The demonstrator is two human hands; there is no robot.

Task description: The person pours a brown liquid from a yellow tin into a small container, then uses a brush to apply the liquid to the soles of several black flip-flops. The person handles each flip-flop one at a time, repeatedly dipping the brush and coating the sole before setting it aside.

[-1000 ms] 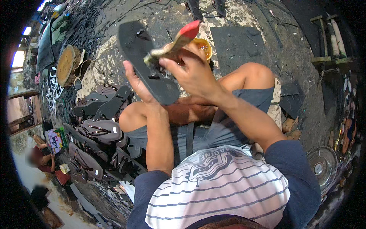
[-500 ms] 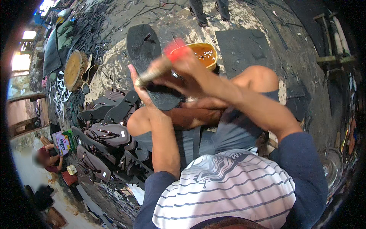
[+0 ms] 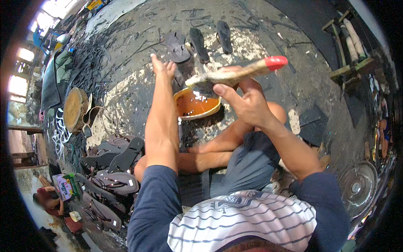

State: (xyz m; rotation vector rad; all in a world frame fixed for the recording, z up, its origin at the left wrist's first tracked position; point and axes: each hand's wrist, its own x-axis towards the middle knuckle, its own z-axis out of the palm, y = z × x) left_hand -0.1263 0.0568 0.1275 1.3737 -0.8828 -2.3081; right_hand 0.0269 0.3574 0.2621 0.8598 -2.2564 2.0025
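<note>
My left hand is stretched forward, empty, its fingers spread. Just beyond its fingertips a dark sandal sole lies on the floor. To the right of that sole are two more dark soles, one nearer and one farther right. A brush with a red-tipped handle is gripped in my right hand, thumb along its near side. The brush's dark, coated head hangs over a yellow-rimmed bowl of glossy amber liquid, hiding part of the far rim.
Finished-looking sandals pile up at my left. Beyond them stand a round wooden block and black scraps. At the right are a wooden rack and a round clear dish. Another person sits far left beside a box.
My left hand has let go of the sole and reached forward; a sole now lies beside the pair. My right hand has moved right with the brush, its red end swinging rightward.
</note>
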